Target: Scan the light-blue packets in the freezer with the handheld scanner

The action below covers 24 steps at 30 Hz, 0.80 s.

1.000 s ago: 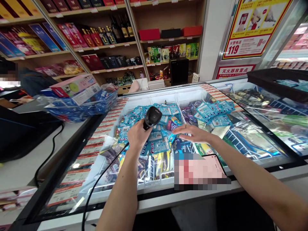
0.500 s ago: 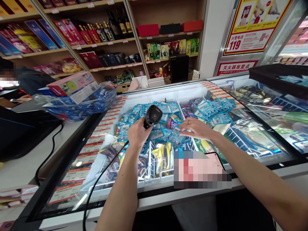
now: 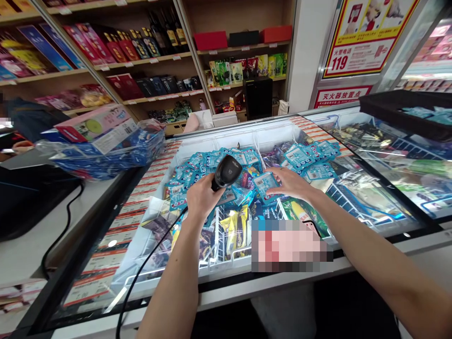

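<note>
My left hand (image 3: 200, 194) is closed round the handle of a black corded barcode scanner (image 3: 226, 171), held over an open chest freezer (image 3: 219, 136). The scanner's head points right, toward a blue ice cream packet (image 3: 265, 181). My right hand (image 3: 291, 182) grips that packet by its right edge and tilts it up, barcode side showing. Below both hands lies a heap of several more blue packets (image 3: 197, 165) in wire baskets. The scanner's cable (image 3: 141, 270) trails down over the freezer's front edge.
A phone, partly blurred, lies on the freezer's front rim (image 3: 310, 226). A bag of blue boxes (image 3: 106, 146) sits on the counter at left, beside a person's arm (image 3: 21, 143). Glass lids cover the freezer at right (image 3: 381, 179). Shelves of goods stand behind.
My right hand went from lying flat over the packets to picking one blue packet and lifting it toward the scanner. The left hand and scanner stayed almost still.
</note>
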Each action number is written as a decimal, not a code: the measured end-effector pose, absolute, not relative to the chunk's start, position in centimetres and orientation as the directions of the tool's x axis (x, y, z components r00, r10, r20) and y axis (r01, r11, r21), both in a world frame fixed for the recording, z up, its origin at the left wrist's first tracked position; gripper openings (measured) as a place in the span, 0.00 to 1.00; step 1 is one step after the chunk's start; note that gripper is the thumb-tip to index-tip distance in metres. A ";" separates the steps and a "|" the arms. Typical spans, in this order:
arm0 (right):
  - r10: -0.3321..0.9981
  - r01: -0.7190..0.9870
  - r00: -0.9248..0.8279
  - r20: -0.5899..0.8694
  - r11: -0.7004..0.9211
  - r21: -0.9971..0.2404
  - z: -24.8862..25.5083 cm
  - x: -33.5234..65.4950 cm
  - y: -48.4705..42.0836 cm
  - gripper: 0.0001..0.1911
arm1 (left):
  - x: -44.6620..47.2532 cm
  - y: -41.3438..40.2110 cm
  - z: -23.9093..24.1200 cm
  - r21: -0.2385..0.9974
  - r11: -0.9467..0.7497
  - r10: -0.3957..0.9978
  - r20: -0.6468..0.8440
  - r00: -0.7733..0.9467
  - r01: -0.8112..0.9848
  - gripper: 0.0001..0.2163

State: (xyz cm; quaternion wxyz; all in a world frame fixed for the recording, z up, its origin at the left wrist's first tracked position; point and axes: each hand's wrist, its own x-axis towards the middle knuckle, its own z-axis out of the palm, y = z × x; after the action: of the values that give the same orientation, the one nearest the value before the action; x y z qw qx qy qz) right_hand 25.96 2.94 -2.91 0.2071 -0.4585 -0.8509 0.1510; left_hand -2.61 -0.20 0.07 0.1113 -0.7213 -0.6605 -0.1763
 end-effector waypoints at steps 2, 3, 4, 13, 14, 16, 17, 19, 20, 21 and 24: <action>0.876 0.688 -0.421 0.235 0.477 -0.547 -3.1 26.3 3.2 0.39 | -2.3 -0.3 0.2 0.075 -0.129 0.919 0.384 0.090 0.989 0.15; 0.892 0.668 -0.372 0.258 0.450 -0.593 -3.3 26.5 3.4 0.41 | -2.2 -0.4 0.3 0.077 -0.140 0.920 0.377 0.102 0.987 0.15; 0.905 0.648 -0.317 0.283 0.424 -0.632 -3.6 26.7 3.6 0.42 | -2.1 -0.4 0.4 0.078 -0.152 0.921 0.372 0.113 0.985 0.15; 0.904 0.585 -0.127 0.408 0.401 -0.705 -5.2 27.2 5.7 0.21 | -1.1 -0.8 0.3 0.092 -0.332 0.913 0.283 0.295 0.939 0.13; 0.906 0.584 -0.122 0.405 0.395 -0.709 -5.3 27.2 5.8 0.19 | -1.0 -0.8 0.3 0.090 -0.349 0.910 0.271 0.314 0.933 0.12; 0.908 0.568 -0.117 0.403 0.394 -0.722 -5.5 27.0 5.9 0.18 | -0.8 -0.9 0.3 0.077 -0.366 0.906 0.257 0.336 0.927 0.12; 0.907 0.555 -0.114 0.406 0.397 -0.731 -5.6 27.0 5.9 0.18 | -0.7 -0.9 0.3 0.069 -0.367 0.907 0.250 0.340 0.928 0.12; 0.906 0.527 -0.109 0.409 0.402 -0.749 -5.7 26.8 5.9 0.18 | -0.5 -0.9 0.4 0.059 -0.361 0.909 0.242 0.338 0.931 0.12; 0.907 0.515 -0.109 0.407 0.401 -0.757 -5.7 26.8 5.9 0.19 | -0.5 -1.0 0.4 0.059 -0.361 0.911 0.238 0.338 0.931 0.12; 0.909 0.505 -0.109 0.403 0.400 -0.765 -5.7 26.7 5.9 0.19 | -0.5 -1.0 0.4 0.060 -0.360 0.912 0.233 0.338 0.931 0.12; 0.915 0.472 -0.113 0.386 0.392 -0.790 -5.8 26.6 5.9 0.19 | -0.4 -1.0 0.4 0.069 -0.354 0.918 0.217 0.333 0.933 0.13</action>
State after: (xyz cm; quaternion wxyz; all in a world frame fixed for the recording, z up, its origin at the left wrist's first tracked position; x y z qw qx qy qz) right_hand 26.63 5.88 -5.78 0.4478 -0.4927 -0.7038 0.2476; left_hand -0.41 -1.00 0.39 0.0340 -0.8156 -0.5672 -0.1093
